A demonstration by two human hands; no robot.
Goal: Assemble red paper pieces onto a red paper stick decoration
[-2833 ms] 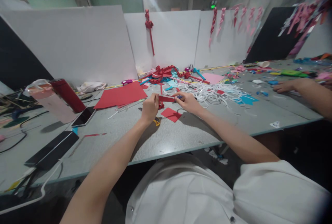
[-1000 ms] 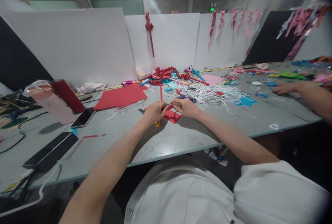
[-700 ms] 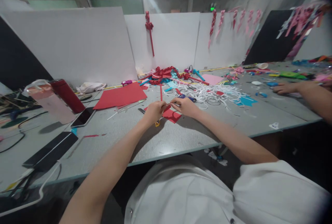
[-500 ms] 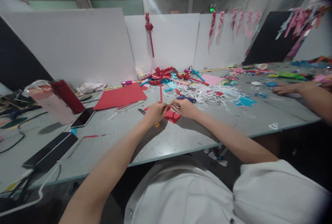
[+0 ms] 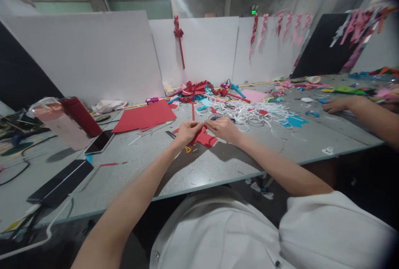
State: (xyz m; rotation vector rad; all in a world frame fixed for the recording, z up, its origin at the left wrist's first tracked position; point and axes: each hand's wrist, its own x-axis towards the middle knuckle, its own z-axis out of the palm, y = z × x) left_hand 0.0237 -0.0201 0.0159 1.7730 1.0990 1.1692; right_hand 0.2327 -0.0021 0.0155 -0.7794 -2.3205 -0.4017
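Observation:
My left hand (image 5: pixel 187 131) is closed in a pinch above the table, and a piece of red paper (image 5: pixel 197 135) is between its fingers. Close beside it, fingertips nearly meeting, my right hand (image 5: pixel 225 129) pinches the same paper at its upper end. Below them on the table lies a flat red paper piece (image 5: pixel 208 140). A cutter (image 5: pixel 170 134) with a yellow end (image 5: pixel 188 149) rests partly hidden under my left hand. Just behind my right hand is a dark blue tool (image 5: pixel 222 118), mostly covered.
Red sheets (image 5: pixel 145 116) lie at left, near a phone (image 5: pixel 100 141), a red flask (image 5: pixel 81 116) and a pink bottle (image 5: pixel 60 123). White paper strips (image 5: pixel 254 113) and red paper braids (image 5: pixel 199 87) are heaped behind my hands. At right, another person's hand (image 5: pixel 336 105) rests on the table.
The red paper between my fingers has turned and now shows a wider face hanging toward the table. My right hand's fingers have straightened over it, covering more of the blue tool.

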